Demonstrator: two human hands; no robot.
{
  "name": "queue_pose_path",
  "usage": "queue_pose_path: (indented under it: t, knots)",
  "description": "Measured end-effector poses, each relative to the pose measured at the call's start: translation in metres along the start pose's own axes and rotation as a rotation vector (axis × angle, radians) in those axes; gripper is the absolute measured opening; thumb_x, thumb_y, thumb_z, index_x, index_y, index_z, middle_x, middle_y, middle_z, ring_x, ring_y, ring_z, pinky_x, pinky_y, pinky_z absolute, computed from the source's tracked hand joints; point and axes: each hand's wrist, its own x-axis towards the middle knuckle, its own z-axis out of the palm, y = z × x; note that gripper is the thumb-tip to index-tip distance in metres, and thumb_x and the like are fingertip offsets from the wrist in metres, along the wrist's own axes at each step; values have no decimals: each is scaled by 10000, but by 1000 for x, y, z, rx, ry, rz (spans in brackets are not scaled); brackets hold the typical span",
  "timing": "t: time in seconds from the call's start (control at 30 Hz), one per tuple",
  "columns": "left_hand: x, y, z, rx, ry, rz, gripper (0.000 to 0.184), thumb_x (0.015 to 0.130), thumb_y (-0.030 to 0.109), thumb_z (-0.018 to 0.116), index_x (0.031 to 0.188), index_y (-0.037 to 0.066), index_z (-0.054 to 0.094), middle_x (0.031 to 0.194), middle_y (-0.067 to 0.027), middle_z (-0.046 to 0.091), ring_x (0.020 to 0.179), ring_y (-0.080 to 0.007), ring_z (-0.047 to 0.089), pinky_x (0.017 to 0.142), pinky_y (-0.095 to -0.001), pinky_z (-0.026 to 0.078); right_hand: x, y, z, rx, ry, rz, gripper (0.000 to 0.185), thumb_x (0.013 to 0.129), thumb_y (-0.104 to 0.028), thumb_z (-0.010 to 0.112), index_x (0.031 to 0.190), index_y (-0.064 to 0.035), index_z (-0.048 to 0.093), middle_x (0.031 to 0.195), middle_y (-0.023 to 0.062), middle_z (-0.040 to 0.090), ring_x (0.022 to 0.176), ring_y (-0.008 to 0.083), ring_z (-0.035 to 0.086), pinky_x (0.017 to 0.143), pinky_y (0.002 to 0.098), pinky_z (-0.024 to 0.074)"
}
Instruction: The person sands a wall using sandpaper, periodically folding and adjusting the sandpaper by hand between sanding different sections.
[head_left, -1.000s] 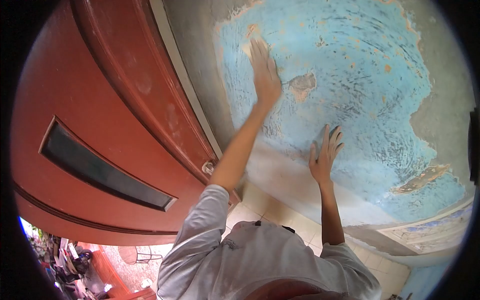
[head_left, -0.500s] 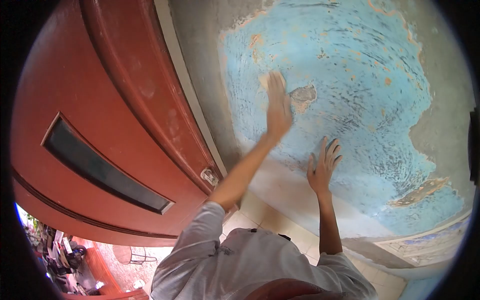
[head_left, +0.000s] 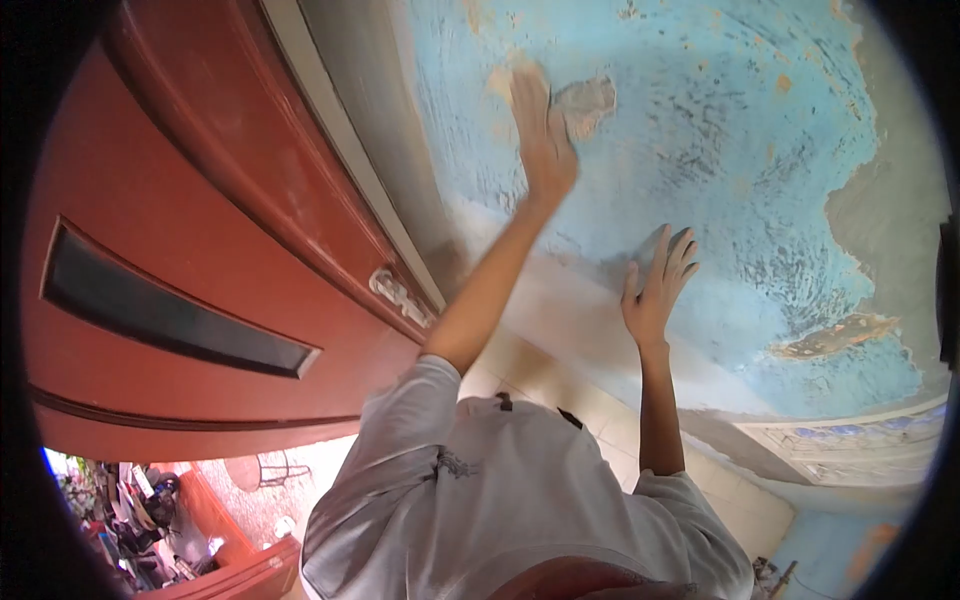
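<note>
My left hand (head_left: 543, 150) lies nearly flat against a wall of worn light-blue paint (head_left: 640, 170), fingers stretched upward and close together. Under its fingertips a small tan sheet, which looks like sandpaper (head_left: 500, 84), is pressed to the surface; most of it is hidden. Just right of those fingers is a chipped patch of bare grey plaster (head_left: 588, 100). Lower and to the right, my right hand (head_left: 655, 298) rests at the painted surface with spread fingers, holding nothing. Dark scuff marks and small orange spots cover the blue paint.
A red door (head_left: 200, 230) with a narrow dark glass panel (head_left: 170, 300) and a metal handle (head_left: 400, 295) stands at left. Tiled floor (head_left: 725, 500) shows below. At lower left are a stool (head_left: 270, 470) and clutter (head_left: 140, 510). Decorative trim (head_left: 850, 445) runs along the lower right.
The view has tilted, so the wall and door sit higher in the picture. My left hand has slid slightly down beside the chipped patch with the sandpaper. My right hand stays spread.
</note>
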Motion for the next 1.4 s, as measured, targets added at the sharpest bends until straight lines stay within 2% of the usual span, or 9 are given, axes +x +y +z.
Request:
queue_pose_path:
  t: [0.1,0.2,0.37,0.43,0.7,0.87,1.0,1.27,1.4]
  knots:
    - [-151,-25,13,-1,-20,-265,587,1169,235,318,1647,-93,228,1748,-286,132,1630,-444,86,1311,-503,104,-15,17,-10,-24,-23,0,754,1037,-215,550,1697,-52,224,1743,319,90,1575,593,110,1207,770,71]
    - [-173,-32,20,-58,28,-300,593,1172,245,315,1641,-106,224,1749,-284,126,1633,-436,72,1316,-494,82,-21,32,-24,-29,-68,-27,756,1043,-229,553,1699,-58,219,1742,320,90,1575,594,108,1200,777,76]
    - [14,-10,-11,-14,49,-62,629,1174,330,301,1663,-53,204,1761,-243,119,1634,-404,96,1321,-464,78,-20,46,-40,10,-77,-44,754,1049,-254,559,1697,-58,227,1741,321,93,1577,594,101,1197,780,85]
    - [16,-9,-6,13,40,-28,662,1174,392,284,1681,-20,176,1774,-209,101,1636,-380,113,1323,-433,95,-22,50,-46,22,-93,-42,751,1053,-260,559,1697,-58,230,1742,321,92,1577,594,100,1195,782,86]
    - [-289,11,85,-90,139,-643,638,1176,315,301,1665,-69,157,1758,-261,108,1641,-397,57,1326,-459,64,-50,94,-75,8,-71,-13,759,1050,-270,571,1695,-53,236,1739,334,73,1574,605,77,1193,780,78]
    - [-189,-38,49,53,229,-566,657,1173,360,284,1646,-86,191,1725,-292,206,1607,-434,188,1320,-432,153,-70,127,-106,-21,-95,-2,769,1039,-245,584,1694,-49,232,1735,343,66,1574,607,68,1196,777,65]
    - [-154,-74,27,67,214,-761,631,1174,350,291,1651,-57,214,1721,-282,231,1590,-428,239,1295,-425,219,-81,144,-120,22,-64,20,771,1040,-241,577,1694,-42,219,1730,353,58,1576,605,55,1196,777,48]
    - [-325,76,141,-57,94,-807,669,1182,359,264,1684,-38,67,1767,-236,106,1628,-364,169,1303,-375,165,-92,155,-121,83,-105,1,770,1055,-279,550,1695,-34,198,1726,364,43,1567,623,28,1193,779,38]
    - [-299,-83,77,-293,144,-1013,661,1181,364,272,1664,-68,141,1761,-237,134,1600,-363,237,1297,-374,208,-95,159,-126,124,-149,-16,780,1049,-277,554,1696,-34,193,1720,377,30,1566,627,14,1188,784,32]
